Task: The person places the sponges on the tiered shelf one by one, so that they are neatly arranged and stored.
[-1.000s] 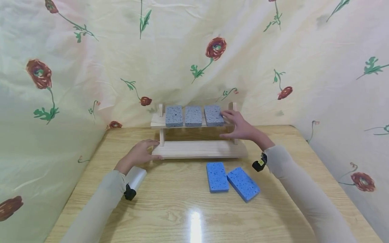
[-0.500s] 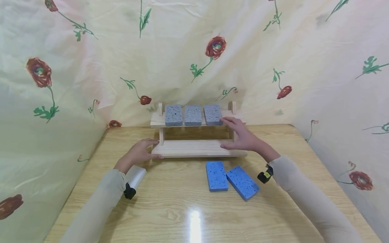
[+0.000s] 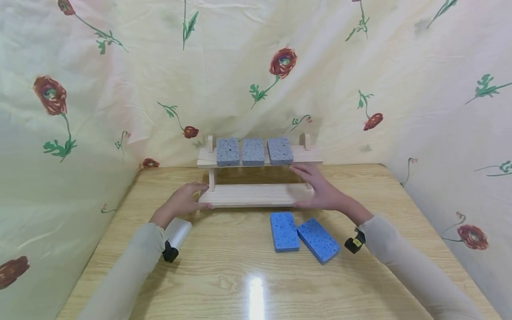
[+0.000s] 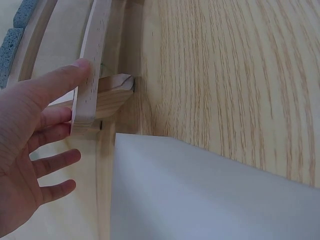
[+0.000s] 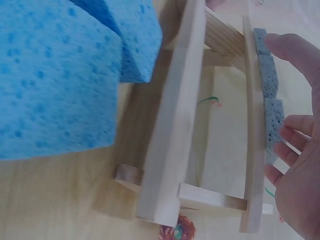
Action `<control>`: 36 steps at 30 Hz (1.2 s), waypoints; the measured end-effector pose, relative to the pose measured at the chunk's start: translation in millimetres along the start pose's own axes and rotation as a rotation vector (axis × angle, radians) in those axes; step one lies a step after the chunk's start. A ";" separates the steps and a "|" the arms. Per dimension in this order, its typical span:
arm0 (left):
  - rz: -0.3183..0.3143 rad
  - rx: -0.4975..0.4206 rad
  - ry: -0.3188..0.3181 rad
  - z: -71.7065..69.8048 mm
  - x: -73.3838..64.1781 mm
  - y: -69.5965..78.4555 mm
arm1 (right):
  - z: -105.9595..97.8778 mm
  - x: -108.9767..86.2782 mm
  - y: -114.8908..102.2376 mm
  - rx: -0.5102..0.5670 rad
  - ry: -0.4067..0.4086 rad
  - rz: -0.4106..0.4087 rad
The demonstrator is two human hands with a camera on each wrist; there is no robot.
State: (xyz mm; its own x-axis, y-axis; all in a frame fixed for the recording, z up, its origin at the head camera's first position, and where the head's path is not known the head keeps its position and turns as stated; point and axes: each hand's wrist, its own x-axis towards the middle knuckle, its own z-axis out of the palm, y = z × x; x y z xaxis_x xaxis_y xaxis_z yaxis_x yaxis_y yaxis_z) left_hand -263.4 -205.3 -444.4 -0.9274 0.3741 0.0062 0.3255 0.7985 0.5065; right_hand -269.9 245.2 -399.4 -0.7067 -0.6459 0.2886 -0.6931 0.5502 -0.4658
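Note:
A small two-tier wooden shelf (image 3: 252, 195) stands at the back of the table, three grey sponges (image 3: 254, 152) lying in a row on its upper board. My left hand (image 3: 180, 202) pinches the left end of the lower board; in the left wrist view the thumb lies on the board's (image 4: 90, 65) face and fingertips pass behind it. Before the right end of the shelf hovers my right hand (image 3: 320, 189), thumb and fingers spread with nothing between them. Two blue sponges, one straight (image 3: 285, 232) and one slanted (image 3: 318, 240), lie on the table in front.
A white block-like object (image 3: 178, 231) lies beside my left wrist and fills the lower left wrist view (image 4: 200, 195). Behind the table (image 3: 224, 275) hangs a cream cloth (image 3: 232, 66) with red flowers, which also closes off both sides.
My right hand has drawn down and toward me, away from the rightmost grey sponge on the upper board. The left hand keeps its hold on the shelf.

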 end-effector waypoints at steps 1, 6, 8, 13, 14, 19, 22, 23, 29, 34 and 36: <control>0.001 0.000 0.000 0.1 0.0 0.0 | 2.0 -1.7 0.2 -0.002 -0.005 -0.006; 0.006 0.002 0.001 0.1 0.1 0.5 | 12.7 -11.7 0.4 -0.002 -0.057 -0.016; 0.005 0.004 0.000 0.3 0.0 0.4 | 17.6 -15.4 0.0 0.003 -0.081 -0.012; 0.006 0.010 -0.002 0.8 -0.4 0.1 | 29.6 -23.8 -2.1 -0.017 -0.112 -0.039; 0.006 0.011 -0.001 0.8 -0.5 0.1 | 31.9 -25.4 -2.7 -0.025 -0.117 -0.045; 0.023 0.014 0.016 1.0 0.5 -0.4 | 40.2 -33.5 -7.6 -0.018 -0.170 -0.036; 0.033 0.013 0.021 1.5 1.5 -0.7 | 44.2 -38.1 -8.6 -0.022 -0.199 -0.013; 0.035 0.013 0.020 1.8 1.8 -0.8 | 45.8 -39.6 -8.3 -0.032 -0.204 -0.011; 0.034 0.018 0.017 1.7 2.1 -0.9 | 50.8 -45.6 -7.4 -0.053 -0.202 -0.023; 0.029 0.016 0.014 0.4 0.8 -0.4 | 53.0 -48.5 -7.7 -0.061 -0.205 -0.010; 0.029 0.017 0.014 0.6 0.6 -0.9 | 54.0 -49.7 -7.5 -0.063 -0.213 -0.004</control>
State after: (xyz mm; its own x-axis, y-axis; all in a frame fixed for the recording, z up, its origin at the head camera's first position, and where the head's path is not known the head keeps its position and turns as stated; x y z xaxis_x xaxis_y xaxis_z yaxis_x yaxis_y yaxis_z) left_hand -264.2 -205.4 -445.3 -0.9197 0.3912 0.0325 0.3555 0.7951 0.4913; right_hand -221.9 244.6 -455.4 -0.6626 -0.7417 0.1043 -0.7082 0.5751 -0.4095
